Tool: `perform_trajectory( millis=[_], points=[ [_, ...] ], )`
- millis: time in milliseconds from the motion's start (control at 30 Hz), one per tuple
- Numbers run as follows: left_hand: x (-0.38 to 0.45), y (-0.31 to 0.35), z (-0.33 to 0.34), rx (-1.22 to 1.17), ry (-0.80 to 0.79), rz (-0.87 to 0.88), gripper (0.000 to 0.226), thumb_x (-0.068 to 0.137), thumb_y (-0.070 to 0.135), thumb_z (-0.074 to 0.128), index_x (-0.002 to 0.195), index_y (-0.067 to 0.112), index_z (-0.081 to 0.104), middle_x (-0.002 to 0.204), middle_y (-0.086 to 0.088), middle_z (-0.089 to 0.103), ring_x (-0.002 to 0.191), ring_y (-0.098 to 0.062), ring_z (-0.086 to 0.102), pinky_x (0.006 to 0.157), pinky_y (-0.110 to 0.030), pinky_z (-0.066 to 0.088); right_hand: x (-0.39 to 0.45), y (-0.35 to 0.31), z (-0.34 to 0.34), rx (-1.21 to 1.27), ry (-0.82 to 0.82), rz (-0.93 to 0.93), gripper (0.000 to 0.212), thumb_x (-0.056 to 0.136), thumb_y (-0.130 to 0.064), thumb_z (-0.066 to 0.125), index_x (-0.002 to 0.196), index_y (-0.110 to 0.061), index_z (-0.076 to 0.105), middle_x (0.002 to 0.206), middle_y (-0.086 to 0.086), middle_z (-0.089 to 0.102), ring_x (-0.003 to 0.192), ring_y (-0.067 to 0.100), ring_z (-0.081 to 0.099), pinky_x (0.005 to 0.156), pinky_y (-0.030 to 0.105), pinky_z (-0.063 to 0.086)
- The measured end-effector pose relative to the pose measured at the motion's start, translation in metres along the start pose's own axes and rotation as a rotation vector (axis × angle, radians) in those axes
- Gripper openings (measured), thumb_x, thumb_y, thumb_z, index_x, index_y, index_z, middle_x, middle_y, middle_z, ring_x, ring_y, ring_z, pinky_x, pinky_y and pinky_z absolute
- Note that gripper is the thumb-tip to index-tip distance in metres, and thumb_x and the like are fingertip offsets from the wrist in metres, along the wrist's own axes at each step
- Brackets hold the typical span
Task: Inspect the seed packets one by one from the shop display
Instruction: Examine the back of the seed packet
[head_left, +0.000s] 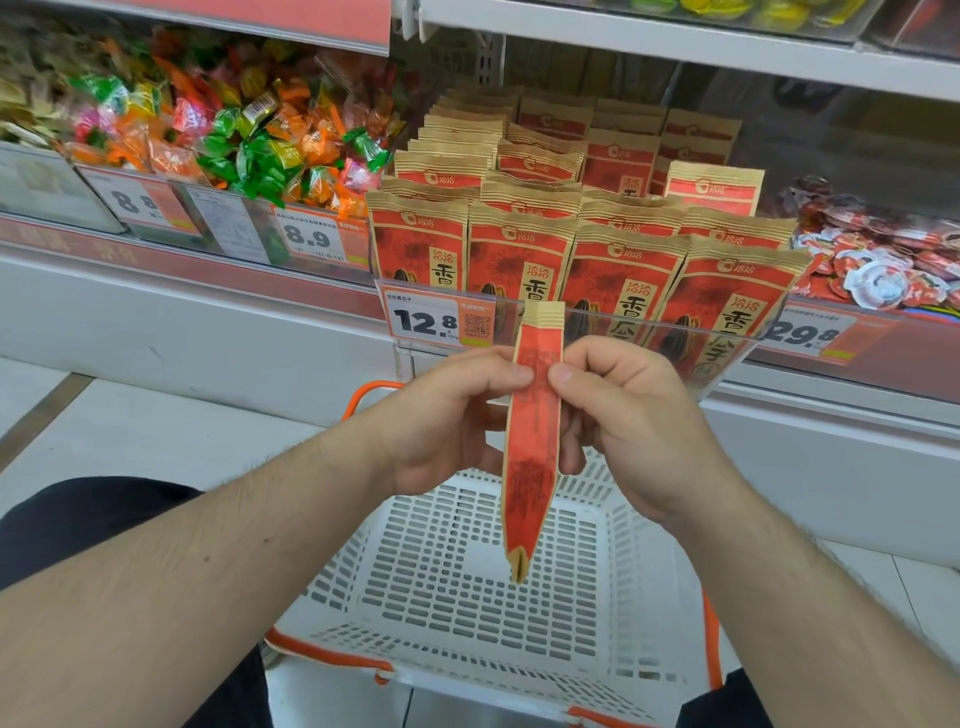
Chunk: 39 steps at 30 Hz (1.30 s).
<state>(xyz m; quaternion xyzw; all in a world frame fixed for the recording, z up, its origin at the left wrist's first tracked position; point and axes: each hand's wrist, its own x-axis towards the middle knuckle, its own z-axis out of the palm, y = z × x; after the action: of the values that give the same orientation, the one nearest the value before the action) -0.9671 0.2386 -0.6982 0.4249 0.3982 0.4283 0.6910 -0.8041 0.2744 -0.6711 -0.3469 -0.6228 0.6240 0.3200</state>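
Red-and-kraft seed packet (532, 436) edge-on, pinched between left hand (447, 415) and right hand (634, 415), before "12.8" price tag (423, 321).

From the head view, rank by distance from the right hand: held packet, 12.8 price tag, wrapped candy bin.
1. Narrow red-and-tan seed packet, pinched in the right hand.
2. White 12.8 price tag, up-left on the display.
3. Colourful wrapped candy bin, far upper left.
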Motion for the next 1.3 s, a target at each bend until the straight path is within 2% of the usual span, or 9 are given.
perform_trajectory(
  millis=[167, 300, 433, 567, 767, 867, 967, 1100, 1300],
  points=[
    [-0.002, 0.008, -0.001, -0.051, 0.231, 0.017, 0.034, 0.074, 0.030, 0.062, 0.102, 0.011, 0.063, 0.082, -0.008, 0.066, 0.071, -0.019, 0.067, 0.058, -0.037, 0.055, -0.003, -0.003, -0.011, -0.319, -0.045, -0.077, 0.024, 0.093, -0.011, 0.063, 0.074, 0.002, 0.059, 0.060, 0.016, 0.060, 0.047, 0.019, 0.058, 0.050, 0.031, 0.048],
    [-0.004, 0.014, -0.004, -0.111, 0.333, 0.053, 0.049, 0.073, 0.032, 0.061, 0.116, 0.009, 0.057, 0.099, -0.018, 0.060, 0.087, -0.027, 0.062, 0.057, -0.038, 0.057, -0.007, -0.010, -0.019, -0.622, -0.291, 0.032, 0.024, 0.081, -0.022, 0.079, 0.065, -0.010, 0.066, 0.057, 0.008, 0.062, 0.052, 0.017, 0.057, 0.053, 0.033, 0.046],
    [-0.005, 0.017, -0.005, -0.121, 0.344, 0.065, 0.050, 0.073, 0.033, 0.060, 0.117, 0.010, 0.056, 0.107, -0.021, 0.057, 0.081, -0.023, 0.063, 0.057, -0.038, 0.057, -0.008, -0.008, -0.013, -0.749, -0.338, 0.073, 0.022, 0.087, -0.017, 0.071, 0.067, -0.010, 0.065, 0.061, 0.007, 0.066, 0.058, 0.021, 0.066, 0.061, 0.042, 0.056],
    [-0.005, 0.017, -0.006, -0.136, 0.342, 0.058, 0.051, 0.073, 0.034, 0.060, 0.118, 0.012, 0.054, 0.107, -0.019, 0.058, 0.080, -0.022, 0.063, 0.056, -0.037, 0.056, -0.006, -0.011, -0.017, -0.681, -0.372, 0.130, 0.022, 0.092, -0.007, 0.064, 0.070, -0.003, 0.064, 0.056, 0.001, 0.063, 0.057, 0.012, 0.067, 0.063, 0.041, 0.056],
    [-0.004, 0.015, -0.007, -0.159, 0.325, 0.048, 0.050, 0.072, 0.032, 0.062, 0.117, 0.011, 0.055, 0.106, -0.020, 0.058, 0.090, -0.027, 0.062, 0.059, -0.040, 0.058, -0.006, -0.008, -0.019, -0.601, -0.416, 0.131, 0.018, 0.092, -0.005, 0.065, 0.075, 0.000, 0.066, 0.062, 0.013, 0.066, 0.058, 0.013, 0.065, 0.068, 0.047, 0.056],
    [-0.004, 0.014, -0.010, -0.192, 0.299, 0.065, 0.051, 0.061, 0.028, 0.072, 0.107, 0.008, 0.062, 0.101, -0.016, 0.061, 0.102, -0.033, 0.059, 0.067, -0.046, 0.060, -0.005, -0.008, -0.020, -0.466, -0.394, 0.097, 0.015, 0.083, -0.014, 0.075, 0.074, -0.006, 0.066, 0.061, 0.010, 0.062, 0.056, 0.017, 0.060, 0.059, 0.039, 0.052],
    [-0.005, 0.012, -0.011, -0.235, 0.207, 0.093, 0.043, 0.053, 0.026, 0.077, 0.094, 0.012, 0.070, 0.104, -0.013, 0.065, 0.106, -0.034, 0.059, 0.078, -0.049, 0.056, 0.001, -0.001, -0.024, -0.280, -0.221, 0.119, 0.029, 0.072, -0.030, 0.074, 0.085, -0.011, 0.056, 0.067, -0.006, 0.057, 0.056, 0.021, 0.045, 0.057, 0.037, 0.039],
    [-0.005, 0.011, -0.011, -0.274, 0.027, 0.110, 0.078, 0.047, 0.032, 0.092, 0.114, 0.002, 0.065, 0.105, -0.019, 0.059, 0.094, -0.032, 0.063, 0.084, -0.046, 0.054, 0.006, 0.009, -0.022, -0.148, -0.166, 0.285, 0.062, 0.063, -0.043, 0.077, 0.115, -0.019, 0.051, 0.082, -0.002, 0.065, 0.054, 0.015, 0.050, 0.052, 0.029, 0.039],
    [-0.006, 0.012, -0.010, -0.310, 0.032, 0.090, 0.092, 0.053, 0.035, 0.090, 0.130, 0.003, 0.053, 0.114, -0.024, 0.057, 0.098, -0.036, 0.060, 0.090, -0.051, 0.053, 0.008, 0.017, -0.011, 0.006, -0.134, 0.271, 0.071, 0.071, -0.030, 0.080, 0.131, -0.013, 0.045, 0.074, 0.003, 0.064, 0.048, 0.015, 0.048, 0.043, 0.023, 0.036]
  ],
)
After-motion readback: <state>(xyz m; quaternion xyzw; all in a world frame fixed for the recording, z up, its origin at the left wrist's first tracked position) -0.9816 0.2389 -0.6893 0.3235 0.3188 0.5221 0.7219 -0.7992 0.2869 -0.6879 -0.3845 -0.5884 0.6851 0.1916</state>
